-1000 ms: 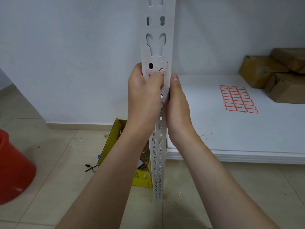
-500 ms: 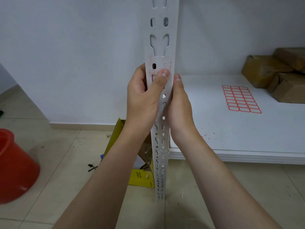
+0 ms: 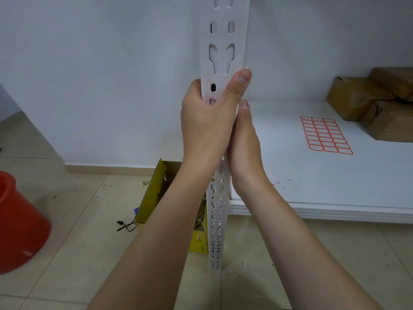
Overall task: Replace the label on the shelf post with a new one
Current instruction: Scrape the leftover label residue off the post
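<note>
A white slotted shelf post [image 3: 223, 41] rises through the middle of the view. My left hand [image 3: 207, 121] is wrapped around it from the left, its thumb stretched up across the post's face to the right edge. Faint red marks show on the post beside the thumb; no whole label is visible there. My right hand [image 3: 244, 142] grips the post's right side just below, thumb pointing up. A sheet of red-bordered labels [image 3: 326, 135] lies flat on the white shelf board [image 3: 335, 198] to the right.
Brown paper-wrapped parcels [image 3: 380, 104] sit at the shelf's back right. An open yellow cardboard box [image 3: 154, 193] stands on the tiled floor behind the post. A red bucket [image 3: 17, 222] stands at the left. Small red scraps [image 3: 281, 182] dot the shelf near my right wrist.
My left thumb has slid up and to the right across the post's face, uncovering one slot. The right hand has stayed on the post's right side.
</note>
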`<state>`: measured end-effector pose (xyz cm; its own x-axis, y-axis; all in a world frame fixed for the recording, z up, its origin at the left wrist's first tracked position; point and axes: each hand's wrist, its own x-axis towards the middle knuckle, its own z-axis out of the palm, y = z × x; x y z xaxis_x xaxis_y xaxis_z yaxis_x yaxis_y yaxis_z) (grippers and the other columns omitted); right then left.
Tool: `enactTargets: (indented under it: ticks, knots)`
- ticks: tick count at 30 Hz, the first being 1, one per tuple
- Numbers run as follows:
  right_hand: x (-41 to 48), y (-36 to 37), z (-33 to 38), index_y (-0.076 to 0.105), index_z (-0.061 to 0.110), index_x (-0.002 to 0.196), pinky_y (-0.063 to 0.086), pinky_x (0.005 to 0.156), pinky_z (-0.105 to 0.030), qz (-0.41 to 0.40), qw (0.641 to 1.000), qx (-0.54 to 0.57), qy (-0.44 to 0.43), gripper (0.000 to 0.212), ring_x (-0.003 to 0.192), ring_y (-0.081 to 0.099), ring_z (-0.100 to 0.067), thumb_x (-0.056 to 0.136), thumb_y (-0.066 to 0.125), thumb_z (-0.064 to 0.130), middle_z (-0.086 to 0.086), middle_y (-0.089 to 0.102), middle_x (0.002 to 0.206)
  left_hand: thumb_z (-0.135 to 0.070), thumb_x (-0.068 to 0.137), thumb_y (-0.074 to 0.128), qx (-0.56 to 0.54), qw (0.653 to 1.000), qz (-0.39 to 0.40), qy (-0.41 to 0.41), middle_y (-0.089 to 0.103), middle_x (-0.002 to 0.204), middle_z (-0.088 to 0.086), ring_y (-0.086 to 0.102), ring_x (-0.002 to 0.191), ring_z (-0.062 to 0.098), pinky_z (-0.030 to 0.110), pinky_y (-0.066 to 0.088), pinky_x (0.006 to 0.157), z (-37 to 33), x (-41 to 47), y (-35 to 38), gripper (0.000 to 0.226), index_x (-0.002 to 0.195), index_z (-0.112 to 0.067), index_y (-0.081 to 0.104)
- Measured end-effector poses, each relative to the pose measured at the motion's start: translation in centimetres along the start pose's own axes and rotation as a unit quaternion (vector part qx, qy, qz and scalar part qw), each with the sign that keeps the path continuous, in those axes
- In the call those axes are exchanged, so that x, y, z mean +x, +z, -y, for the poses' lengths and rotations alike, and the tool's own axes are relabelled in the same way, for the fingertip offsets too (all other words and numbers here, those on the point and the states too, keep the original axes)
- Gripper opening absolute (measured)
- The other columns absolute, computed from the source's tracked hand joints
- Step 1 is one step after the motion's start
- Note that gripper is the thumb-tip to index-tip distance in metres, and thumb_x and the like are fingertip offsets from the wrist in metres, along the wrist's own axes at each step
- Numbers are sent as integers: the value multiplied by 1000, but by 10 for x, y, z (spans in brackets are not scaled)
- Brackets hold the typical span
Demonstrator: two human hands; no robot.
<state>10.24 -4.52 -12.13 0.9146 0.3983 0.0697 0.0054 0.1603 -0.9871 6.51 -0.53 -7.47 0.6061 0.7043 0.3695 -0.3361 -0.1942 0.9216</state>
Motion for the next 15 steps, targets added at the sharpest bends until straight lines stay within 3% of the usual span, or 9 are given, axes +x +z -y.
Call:
enactTargets:
  ticks: [2, 4, 7, 9, 13, 15]
  knots:
    - [-1, -1, 2, 57, 35, 152, 38, 126, -51, 3, 1000, -7, 2, 97, 150, 51, -14, 74, 31, 87, 4, 59, 158, -48, 90, 76, 10, 1000, 6, -6, 67, 71, -14, 69, 67, 2, 19, 53, 67, -4, 3, 1, 38, 100, -12, 70]
    - [-3, -5, 6, 63, 31, 138, 42, 123, -53, 12, 1000, -24, -11, 79, 143, 57, -17, 84, 31, 80, 2, 65, 150, -50, 94, 71, 15, 999, 42, -14, 73, 79, -11, 73, 74, 4, 20, 56, 71, -8, 6, -3, 38, 105, -14, 69]
    - [-8, -13, 15, 66, 29, 118, 57, 97, -37, -21, 995, -36, -85, 37, 112, 72, -13, 108, 36, 49, 4, 76, 121, -34, 107, 55, 11, 995, 79, 53, 74, 113, -1, 75, 101, 9, 28, 61, 86, -9, 10, -19, 32, 132, -14, 56]
    - [-10, -22, 23, 69, 32, 117, 58, 84, -30, -69, 988, 4, -137, 28, 103, 74, -17, 113, 42, 31, 7, 78, 117, -15, 107, 45, -14, 991, 61, 116, 69, 122, 4, 70, 112, 19, 36, 62, 91, -6, 12, -31, 32, 138, -15, 53]
    - [-11, -36, 36, 78, 25, 103, 59, 76, -28, -143, 966, 72, -202, 31, 98, 76, -25, 109, 52, 11, 5, 82, 103, -5, 97, 46, -31, 991, -57, 113, 80, 103, 0, 74, 105, 23, 42, 61, 84, 1, 13, -50, 31, 88, -16, 73]
    - [-12, -37, 41, 80, 24, 99, 60, 74, -28, -146, 963, 79, -214, 26, 91, 77, -24, 107, 58, 11, 6, 82, 94, -5, 98, 53, -21, 991, -87, 98, 82, 98, -4, 76, 99, 17, 39, 62, 85, 3, 12, -53, 32, 84, -20, 77]
